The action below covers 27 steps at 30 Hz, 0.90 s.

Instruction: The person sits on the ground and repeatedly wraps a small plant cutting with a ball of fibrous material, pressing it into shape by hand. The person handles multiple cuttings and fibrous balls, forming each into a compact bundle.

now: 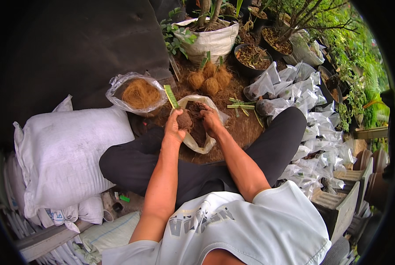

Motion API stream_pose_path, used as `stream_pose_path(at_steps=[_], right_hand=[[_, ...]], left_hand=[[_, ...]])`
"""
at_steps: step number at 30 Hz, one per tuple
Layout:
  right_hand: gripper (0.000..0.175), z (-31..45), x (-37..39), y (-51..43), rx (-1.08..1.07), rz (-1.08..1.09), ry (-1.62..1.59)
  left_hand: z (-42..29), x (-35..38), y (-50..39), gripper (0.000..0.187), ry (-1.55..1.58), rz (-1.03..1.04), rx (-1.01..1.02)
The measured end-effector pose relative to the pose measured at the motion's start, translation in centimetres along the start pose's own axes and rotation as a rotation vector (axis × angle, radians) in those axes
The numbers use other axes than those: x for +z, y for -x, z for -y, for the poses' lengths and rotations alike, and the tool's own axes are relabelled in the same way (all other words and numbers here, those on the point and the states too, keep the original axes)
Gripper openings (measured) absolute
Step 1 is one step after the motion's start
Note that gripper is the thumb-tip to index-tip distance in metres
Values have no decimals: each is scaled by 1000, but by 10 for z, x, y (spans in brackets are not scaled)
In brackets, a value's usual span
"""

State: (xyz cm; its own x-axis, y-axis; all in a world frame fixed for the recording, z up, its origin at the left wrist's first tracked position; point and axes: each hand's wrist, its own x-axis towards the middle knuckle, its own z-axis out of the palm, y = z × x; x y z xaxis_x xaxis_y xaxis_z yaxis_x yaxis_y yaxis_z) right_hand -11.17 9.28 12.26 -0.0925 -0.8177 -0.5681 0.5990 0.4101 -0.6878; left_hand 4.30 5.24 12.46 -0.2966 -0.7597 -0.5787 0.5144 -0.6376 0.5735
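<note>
My left hand (175, 125) grips a ball of dark soil (185, 120) with a green leaf cutting (171, 96) standing up from it. Beside it, my right hand (211, 120) has its fingers on a clump of the same soil (196, 107), over an open plastic bag (204, 148) of soil between my legs. Behind the bag sit several fibre-wrapped balls (210, 86) with short leaf pieces on top. Cut leaf strips (241, 106) lie to the bag's right. A clear bag (109, 96) of brown coir fibre (141, 94) stands to its left.
A full white sack (75, 155) lies at my left. Many clear plastic bags (311, 116) crowd the right side, beside rectangular planters (343, 212). A large sack planter (210, 43) and a black pot (253, 57) stand at the back. A small green object (124, 198) lies near my left knee.
</note>
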Motion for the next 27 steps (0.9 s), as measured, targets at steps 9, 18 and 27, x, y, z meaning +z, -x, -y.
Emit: stream_pose_path(at_steps=[9,18,27], right_hand=[[55,-28,16,21,-691,144,754],[55,-26,0,9,-506,215,590],[46,-19,22,8,-509,-13,367]], left_hand=[[11,9,-2,29,7,-28,-25],[5,9,1,28,-49,51,-90],[3,22,5,32,-27,59,-29]])
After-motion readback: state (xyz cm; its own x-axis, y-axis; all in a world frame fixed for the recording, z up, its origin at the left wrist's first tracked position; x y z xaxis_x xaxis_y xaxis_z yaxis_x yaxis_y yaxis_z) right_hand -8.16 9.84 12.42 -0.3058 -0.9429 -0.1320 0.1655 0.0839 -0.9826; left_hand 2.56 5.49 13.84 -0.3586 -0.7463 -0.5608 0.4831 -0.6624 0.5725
